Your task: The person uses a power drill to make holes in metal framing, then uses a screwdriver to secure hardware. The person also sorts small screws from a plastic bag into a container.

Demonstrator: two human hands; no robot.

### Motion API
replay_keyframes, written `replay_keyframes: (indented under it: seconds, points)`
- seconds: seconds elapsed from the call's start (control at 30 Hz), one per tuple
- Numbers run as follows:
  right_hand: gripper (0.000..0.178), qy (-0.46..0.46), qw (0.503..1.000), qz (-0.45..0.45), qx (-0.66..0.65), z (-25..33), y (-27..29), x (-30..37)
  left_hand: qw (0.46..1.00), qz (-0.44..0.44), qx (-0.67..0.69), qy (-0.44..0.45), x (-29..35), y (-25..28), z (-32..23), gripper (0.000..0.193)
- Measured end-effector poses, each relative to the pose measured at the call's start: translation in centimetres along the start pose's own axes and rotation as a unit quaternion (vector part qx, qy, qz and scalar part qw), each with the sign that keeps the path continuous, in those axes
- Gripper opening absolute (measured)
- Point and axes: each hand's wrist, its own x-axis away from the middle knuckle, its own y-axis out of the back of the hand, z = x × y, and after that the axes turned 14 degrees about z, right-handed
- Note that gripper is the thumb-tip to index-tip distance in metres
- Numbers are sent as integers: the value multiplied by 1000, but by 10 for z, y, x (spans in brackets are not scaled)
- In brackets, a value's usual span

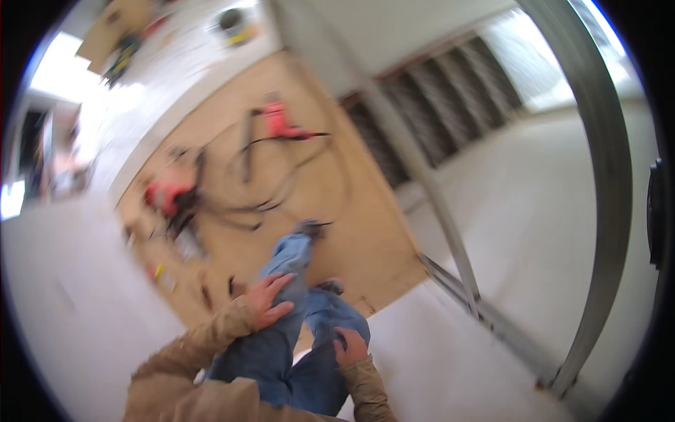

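My left hand (271, 302) lies on my left leg near the knee, its fingers apart and holding nothing. On the other thigh rests my right hand (353, 349), with thumb and fingers slightly bent and no object visible in it. Both legs are in blue jeans (288, 264), and my feet are on a tan wooden board (344, 200). Beyond my feet lies a red corded power tool (278, 119), apart from both hands. A second red and black power tool (166, 197) sits farther left. The picture is blurred, so small details are lost.
A dark cord (281, 186) loops across the board. Small items, one a yellow piece (167, 278), lie at its left edge. Metal studs (415, 151) and a floor track (517, 344) stand right. A bucket (230, 21) and cardboard (112, 34) are at the back.
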Motion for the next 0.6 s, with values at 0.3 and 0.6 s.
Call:
replay_keyframes:
  seconds: [0.3,0.6]
  points:
    - [80,-56,961,162,217,-41,-45,33,899,-112,350,239,172,-63,66,99]
    - [100,-315,884,316,142,-8,-2,-9,582,-129,790,143,206,-174,128,75]
